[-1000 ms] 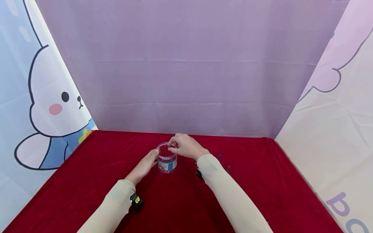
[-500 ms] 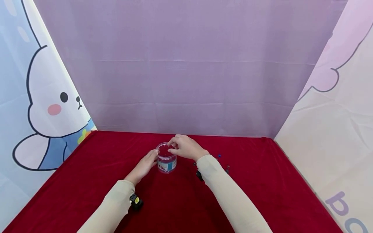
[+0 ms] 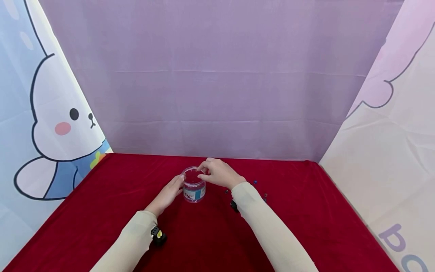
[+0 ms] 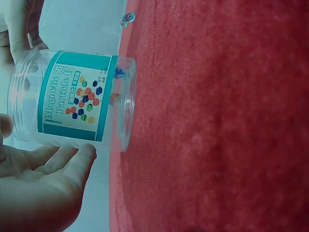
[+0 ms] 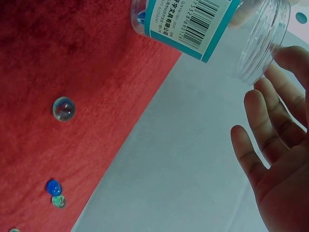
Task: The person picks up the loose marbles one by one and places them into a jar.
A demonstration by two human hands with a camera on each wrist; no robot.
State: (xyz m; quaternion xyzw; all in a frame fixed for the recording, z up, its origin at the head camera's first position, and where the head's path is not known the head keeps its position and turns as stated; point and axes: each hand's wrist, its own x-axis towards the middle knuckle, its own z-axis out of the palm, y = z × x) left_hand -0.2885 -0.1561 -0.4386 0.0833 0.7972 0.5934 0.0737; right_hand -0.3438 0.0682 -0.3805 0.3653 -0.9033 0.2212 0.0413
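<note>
Your left hand, below and left of centre in the head view, rests against the left side of the clear jar, thumb at the rim and fingers laid rather straight along the wall, not wrapped round it. The jar stands upright and uncapped on the table, also below and left of centre; coloured beads show low inside. It looks like thin plastic: judged light, fairly stiff, smooth enough to slip and easily tipped. Take hold at the labelled wall below the rim, thumb opposite fingers, without squeezing hard. Your right hand, farther right, is at the right of the mouth, fingers spread and loosely bent; nothing is seen between them, and firm contact with the rim cannot be confirmed. Rightmost, loose marbles lie near your right sleeve. They look like glass: judged hard, slick and prone to roll, best pinched at mid-height.
</note>
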